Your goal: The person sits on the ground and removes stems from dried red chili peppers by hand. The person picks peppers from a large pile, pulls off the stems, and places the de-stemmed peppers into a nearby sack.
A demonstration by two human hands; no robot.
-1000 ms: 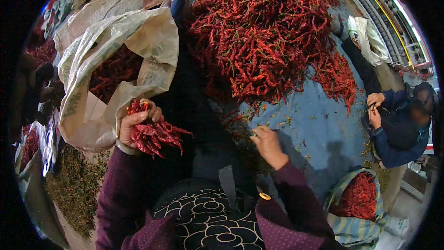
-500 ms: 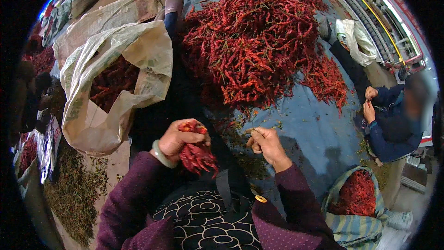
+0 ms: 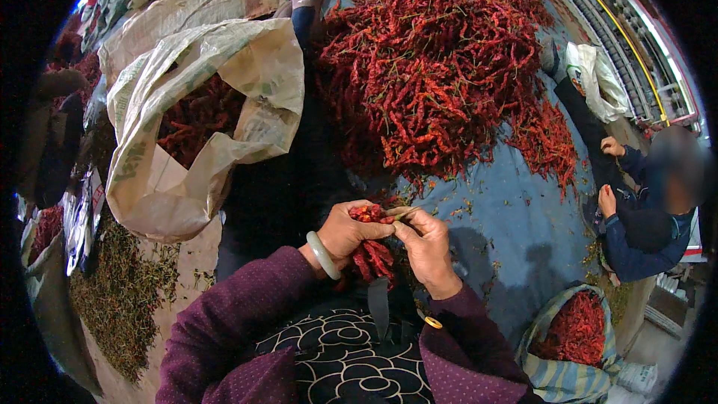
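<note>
Wrapped in my left hand is a bunch of dried red chilies, their tips hanging below the fingers. My right hand meets it from the right, thumb and forefinger pinched on a pale greenish stem at the top of the bunch. Both hands are above my lap, close together. Beyond them a large heap of red chilies lies on a blue tarp. To the left stands a wide-mouthed whitish woven sack with chilies inside.
A green-and-yellow striped sack of chilies stands at the lower right. Another person sits at the right edge, near a white sack. Loose stems cover the ground at lower left. My outstretched leg lies beside the open sack.
My left hand has moved right with the chilies, and my right hand has come in to pinch a stem. The other person's hands have moved apart. The whole view has shifted slightly.
</note>
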